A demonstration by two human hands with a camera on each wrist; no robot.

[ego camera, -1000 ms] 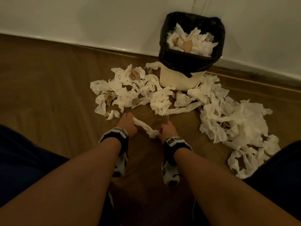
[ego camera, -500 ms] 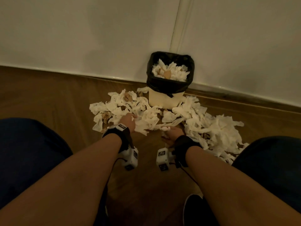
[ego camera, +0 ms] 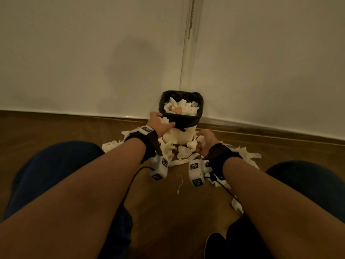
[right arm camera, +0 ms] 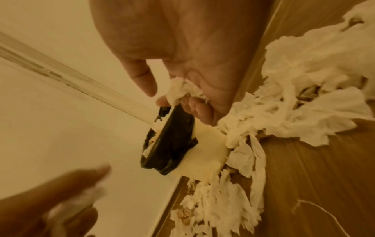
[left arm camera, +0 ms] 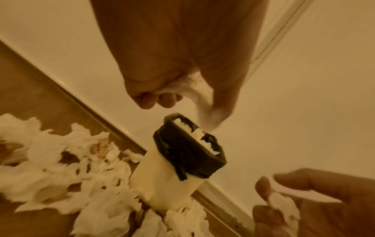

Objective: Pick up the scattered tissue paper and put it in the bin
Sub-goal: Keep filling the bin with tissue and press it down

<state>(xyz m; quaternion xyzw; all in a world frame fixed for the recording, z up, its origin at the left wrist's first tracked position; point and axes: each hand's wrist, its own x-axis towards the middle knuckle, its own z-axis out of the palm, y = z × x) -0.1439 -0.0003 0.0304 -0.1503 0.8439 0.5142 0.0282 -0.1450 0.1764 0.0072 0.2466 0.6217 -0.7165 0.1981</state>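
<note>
A cream bin (ego camera: 179, 136) with a black liner stands against the wall, heaped with white tissue (ego camera: 182, 108). My left hand (ego camera: 164, 122) is raised beside the bin's front left rim and grips a wad of tissue (ego camera: 165, 120). In the left wrist view that tissue (left arm camera: 188, 89) trails from the left hand's curled fingers above the bin (left arm camera: 182, 154). My right hand (ego camera: 200, 143) is lower, at the bin's right side, and clutches a crumpled tissue (right arm camera: 182, 91). Scattered tissue (ego camera: 112, 146) lies on the floor around the bin's base, with more scattered tissue (ego camera: 246, 154) to its right.
The bin sits on a wooden floor (ego camera: 56, 131) at a white wall with a baseboard (ego camera: 270, 133). My knees in dark trousers (ego camera: 56, 165) flank the arms. A thin shred of tissue (ego camera: 180, 184) lies between the wrists, and a dark shoe (ego camera: 214, 243) is at the bottom.
Both hands rose from the floor pile towards the bin, each holding tissue. The left hand reached the rim. The head view tipped up and back.
</note>
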